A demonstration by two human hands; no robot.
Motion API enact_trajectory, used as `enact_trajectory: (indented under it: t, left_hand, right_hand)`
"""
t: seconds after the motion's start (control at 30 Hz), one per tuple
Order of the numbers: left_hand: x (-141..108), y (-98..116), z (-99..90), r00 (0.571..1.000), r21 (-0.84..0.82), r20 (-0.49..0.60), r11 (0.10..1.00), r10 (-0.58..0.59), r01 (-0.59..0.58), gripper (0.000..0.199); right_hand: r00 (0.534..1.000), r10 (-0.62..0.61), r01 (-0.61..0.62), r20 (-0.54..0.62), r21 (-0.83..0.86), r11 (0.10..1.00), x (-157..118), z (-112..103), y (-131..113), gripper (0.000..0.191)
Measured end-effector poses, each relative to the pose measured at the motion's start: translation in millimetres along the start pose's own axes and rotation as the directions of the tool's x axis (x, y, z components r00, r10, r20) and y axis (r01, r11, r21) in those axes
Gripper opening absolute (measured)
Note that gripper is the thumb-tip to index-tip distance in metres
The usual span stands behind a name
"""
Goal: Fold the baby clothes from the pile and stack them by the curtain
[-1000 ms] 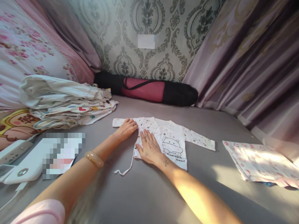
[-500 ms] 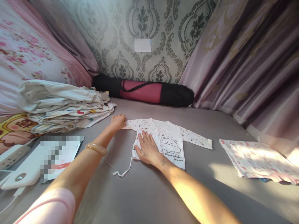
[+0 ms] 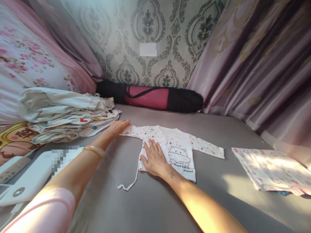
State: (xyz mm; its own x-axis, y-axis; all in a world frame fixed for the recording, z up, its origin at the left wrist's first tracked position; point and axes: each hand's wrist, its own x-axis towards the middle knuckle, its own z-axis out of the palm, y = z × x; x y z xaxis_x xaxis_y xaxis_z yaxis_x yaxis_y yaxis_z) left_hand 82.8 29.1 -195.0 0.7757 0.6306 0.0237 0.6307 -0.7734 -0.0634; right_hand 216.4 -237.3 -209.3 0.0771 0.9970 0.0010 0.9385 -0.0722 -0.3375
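Observation:
A small white baby shirt [image 3: 178, 139] lies spread out, with a cartoon animal and lettering on its front and speckled sleeves. My right hand [image 3: 154, 158] rests flat on its left-hand front panel, fingers stretched and slightly apart. At the end of the left-hand sleeve [image 3: 134, 132], my left hand [image 3: 120, 127] lies low over the cuff, its fingers extended towards the shirt's body. The other sleeve [image 3: 209, 149] stretches out to the right, untouched. From the shirt's lower left side a thin white tie [image 3: 132, 184] trails onto the grey sheet [image 3: 104, 200].
Folded cloths [image 3: 65, 110] are piled at left, near a white power bank [image 3: 30, 176] and a power strip [image 3: 12, 168]. A folded patterned cloth [image 3: 274, 168] lies right. Along the wall rests a black and red long bag [image 3: 148, 97], beside curtains [image 3: 243, 71].
My left hand has shifted slightly left along the sleeve, with its fingers straighter, and more of the cuff shows. My right hand stays flat on the shirt. The view has tilted a little.

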Motion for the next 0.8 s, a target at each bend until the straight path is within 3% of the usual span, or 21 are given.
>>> enact_trajectory:
  t: [0.13, 0.23, 0.37, 0.47, 0.57, 0.67, 0.8]
  left_hand:
    - [-2.5, -10.0, 0.2, 0.996, 0.099, 0.032, 0.991, 0.087, -0.089, 0.036]
    - [-2.5, -5.4, -6.2, 0.991, 0.088, -0.04, 0.989, 0.126, -0.122, 0.03]
    - [4.8, 38.0, -10.4, 0.954, 0.001, -0.174, 0.969, 0.243, -0.246, 0.03]
    - [16.7, 86.7, -0.5, 0.905, -0.278, -0.198, 0.863, 0.377, -0.421, 0.038]
    - [29.1, 123.3, 14.3, 0.893, -0.343, -0.22, 0.826, 0.393, -0.448, 0.044]
    - [37.1, 137.2, 23.7, 0.924, -0.278, -0.165, 0.882, 0.346, -0.38, 0.05]
    - [41.0, 136.3, 23.5, 0.942, -0.23, -0.049, 0.914, 0.331, -0.333, 0.054]
  right_hand:
    - [1.0, 0.004, -0.004, 0.009, -0.001, 1.0, -0.4, -1.3, -0.6, 0.069]
    - [1.0, 0.007, -0.007, 0.018, 0.004, 1.0, -0.5, -1.2, -0.1, 0.072]
    - [1.0, 0.007, -0.007, -0.002, -0.002, 1.0, -0.3, 0.9, 0.4, 0.071]
    - [0.999, 0.0, -0.001, -0.034, -0.021, 1.0, 0.0, 1.9, -0.2, 0.069]
    - [0.999, -0.003, 0.002, -0.044, -0.036, 0.999, 1.3, 1.4, -0.6, 0.068]
    - [0.999, -0.004, 0.003, -0.032, -0.032, 0.999, 3.0, 0.0, -0.8, 0.069]
    - [0.999, -0.014, 0.013, -0.045, -0.038, 0.999, -1.0, -0.2, -4.2, 0.068]
